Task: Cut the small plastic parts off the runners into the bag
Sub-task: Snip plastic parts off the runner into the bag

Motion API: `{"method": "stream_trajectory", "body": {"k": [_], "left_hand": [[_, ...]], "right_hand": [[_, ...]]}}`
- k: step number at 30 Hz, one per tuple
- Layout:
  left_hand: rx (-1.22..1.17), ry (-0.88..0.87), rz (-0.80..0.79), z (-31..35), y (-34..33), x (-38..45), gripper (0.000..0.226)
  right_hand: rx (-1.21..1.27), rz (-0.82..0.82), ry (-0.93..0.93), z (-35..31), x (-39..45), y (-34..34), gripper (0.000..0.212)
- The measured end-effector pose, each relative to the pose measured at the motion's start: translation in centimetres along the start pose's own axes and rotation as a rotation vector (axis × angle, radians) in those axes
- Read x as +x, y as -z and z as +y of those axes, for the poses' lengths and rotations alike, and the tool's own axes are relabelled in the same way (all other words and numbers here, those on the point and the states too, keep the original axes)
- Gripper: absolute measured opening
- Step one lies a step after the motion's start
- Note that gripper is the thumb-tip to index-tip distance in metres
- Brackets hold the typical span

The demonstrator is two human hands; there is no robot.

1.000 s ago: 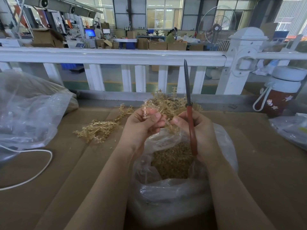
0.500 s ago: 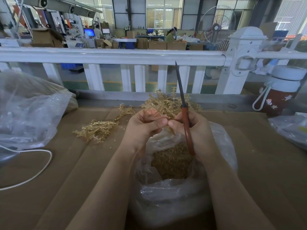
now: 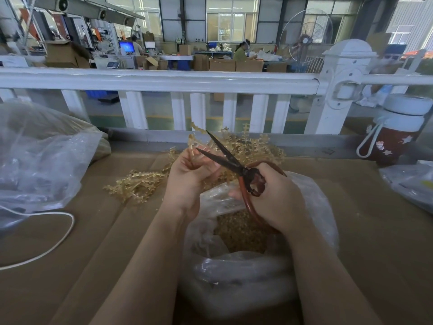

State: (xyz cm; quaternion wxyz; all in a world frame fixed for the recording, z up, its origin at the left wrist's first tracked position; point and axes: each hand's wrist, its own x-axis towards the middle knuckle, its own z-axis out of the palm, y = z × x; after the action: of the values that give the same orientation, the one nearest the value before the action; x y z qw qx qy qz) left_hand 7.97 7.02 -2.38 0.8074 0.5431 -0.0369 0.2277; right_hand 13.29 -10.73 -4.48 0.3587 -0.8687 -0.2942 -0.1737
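Runner (image 3: 192, 153) pinched upright in left hand (image 3: 187, 181), thumb and curled fingers round its lower end, top sticking up past the fingertips. Sits above the far lip of bag (image 3: 311, 207), between left-hand fingers and the scissor blades.

Scissors (image 3: 230, 160) gripped by right hand (image 3: 274, 198), fingers curled through the red loop handles. Blades spread in a V, tips pointing up-left, lower blade just beside or touching the runner near the left thumb; exact contact hard to tell.

Progress, judged from the scene: partway. Bag already holds a good layer of cut parts (image 3: 241, 233), so plenty done. Left to do: heap of uncut runners (image 3: 257, 148) behind the hands, second tangle (image 3: 138, 184) on cardboard (image 3: 363, 231) to the left. Current piece looks mid-trim, next snip pending.

Around: large clear bag (image 3: 39, 160) far left, white cord (image 3: 58, 240) beside it, white railing (image 3: 164, 79) along the far edge, red bottle (image 3: 396, 139) at right.
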Motion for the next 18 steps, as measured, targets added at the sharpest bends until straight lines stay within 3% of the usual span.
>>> {"method": "stream_trajectory", "body": {"k": [13,18], "left_hand": [[-0.039,-0.008,0.042,0.27,0.00,-0.12,0.020],[-0.055,-0.003,0.066,0.48,-0.12,-0.28,0.021]], "right_hand": [[-0.103,0.161,0.066,-0.19,-0.21,-0.27,0.065],[-0.110,0.149,0.058,-0.16,-0.21,-0.33,0.064]]}}
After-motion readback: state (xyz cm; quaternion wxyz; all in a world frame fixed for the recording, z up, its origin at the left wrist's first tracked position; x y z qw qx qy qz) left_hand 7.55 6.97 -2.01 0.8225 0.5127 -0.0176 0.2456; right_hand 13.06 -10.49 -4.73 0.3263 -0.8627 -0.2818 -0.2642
